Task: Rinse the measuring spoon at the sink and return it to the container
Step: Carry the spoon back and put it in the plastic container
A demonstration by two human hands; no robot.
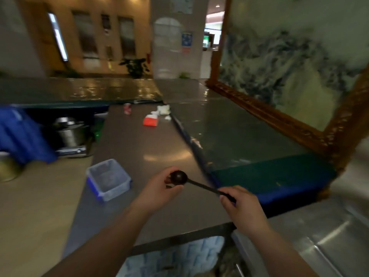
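Note:
A dark measuring spoon (191, 181) with a round bowl and a long thin handle is held level above the grey steel counter (139, 152). My right hand (242, 208) grips the end of its handle. My left hand (159, 191) cups the bowl with its fingertips touching it. A clear plastic container (108, 179) with blue clips stands on the counter just left of my left hand, open and tilted at an angle to the counter edge. The whole frame is blurred.
A steel draining surface (323, 236) lies at the lower right. A red carton (150, 121), a red can (127, 108) and white crumpled paper (163, 109) sit at the counter's far end. A steel pot (71, 130) and blue cloth (22, 134) are at the left. A framed panel (289, 76) stands on the right.

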